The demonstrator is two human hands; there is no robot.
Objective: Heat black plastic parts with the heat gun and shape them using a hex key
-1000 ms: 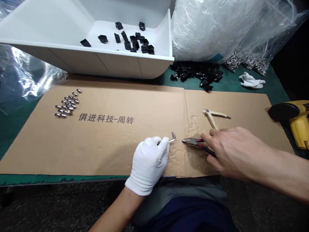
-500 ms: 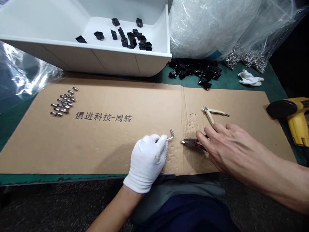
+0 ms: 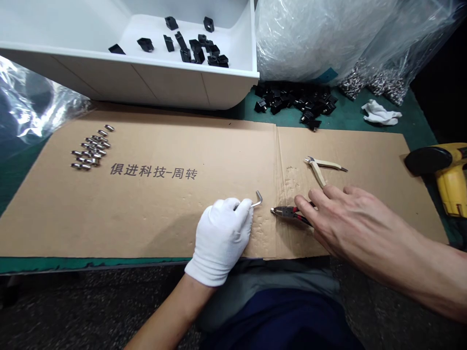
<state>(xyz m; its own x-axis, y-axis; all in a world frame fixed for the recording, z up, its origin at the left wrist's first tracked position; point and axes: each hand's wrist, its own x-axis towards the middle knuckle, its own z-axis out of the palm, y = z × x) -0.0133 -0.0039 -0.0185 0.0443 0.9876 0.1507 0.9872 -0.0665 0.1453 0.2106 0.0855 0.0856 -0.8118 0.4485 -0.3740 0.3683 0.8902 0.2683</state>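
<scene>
My left hand [image 3: 222, 238], in a white glove, is closed on a bent metal hex key [image 3: 258, 199], whose hooked end sticks out to the right. My bare right hand [image 3: 339, 214] grips red-and-black pliers [image 3: 284, 211] by the handles, their jaws pointing left toward the hex key. A small shiny metal piece [image 3: 273, 211] shows at the jaw tips. The two tools are a short gap apart above the cardboard sheet [image 3: 164, 218]. Cream-handled cutters [image 3: 319, 170] lie just beyond my right fingers.
Small metal cylinders [image 3: 91, 151] lie at the cardboard's left. Behind stand a white bin [image 3: 146, 82] with black parts and a clear plastic bag [image 3: 310, 43]. Black parts [image 3: 295, 102], a crumpled white glove [image 3: 381, 114] and a yellow heat gun [image 3: 447, 180] are on the right.
The metal piece at the plier tips looks shorter and turned compared with before. Both hands keep their grips and have barely moved; the whole view has shifted slightly.
</scene>
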